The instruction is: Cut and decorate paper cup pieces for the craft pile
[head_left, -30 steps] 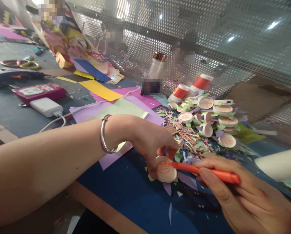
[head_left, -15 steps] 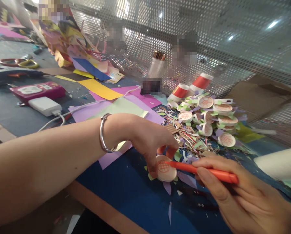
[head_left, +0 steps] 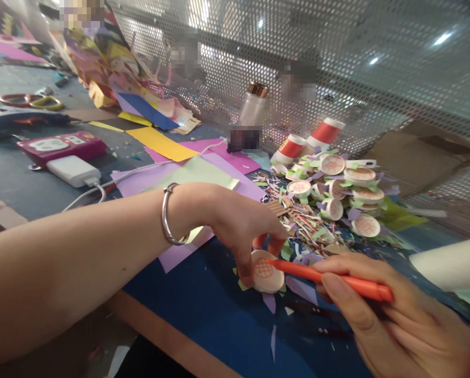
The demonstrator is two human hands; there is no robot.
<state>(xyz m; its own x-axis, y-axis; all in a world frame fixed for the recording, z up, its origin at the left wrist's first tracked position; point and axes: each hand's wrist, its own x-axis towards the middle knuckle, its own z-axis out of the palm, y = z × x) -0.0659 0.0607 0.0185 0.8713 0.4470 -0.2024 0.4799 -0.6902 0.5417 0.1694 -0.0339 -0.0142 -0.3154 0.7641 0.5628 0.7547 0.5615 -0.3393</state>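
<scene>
My left hand (head_left: 254,231) grips a small round white paper piece (head_left: 272,282) by its far and left edges, thumb on the near side. Green and purple paper bits stick out from under this disc, and orange crossed lines are drawn on its top. In my right hand (head_left: 376,304) is an orange marker (head_left: 333,278), slanting left with its tip at the drawn lines. A stack of similar discs (head_left: 366,226) with orange drawings lies to the far right, beside a heap of shredded paper (head_left: 313,226).
Coloured paper sheets (head_left: 191,176) lie beyond my left forearm. At left are a purple power strip (head_left: 65,147) with a white charger (head_left: 73,171), a glue gun (head_left: 22,122) and scissors (head_left: 30,101). Red-and-white paper cups (head_left: 290,149), a bottle (head_left: 253,105) and a perforated metal panel (head_left: 219,68) stand behind.
The marker and my right hand have shifted slightly right and down, the tip staying near the drawn lines. My left hand keeps its hold on the disc.
</scene>
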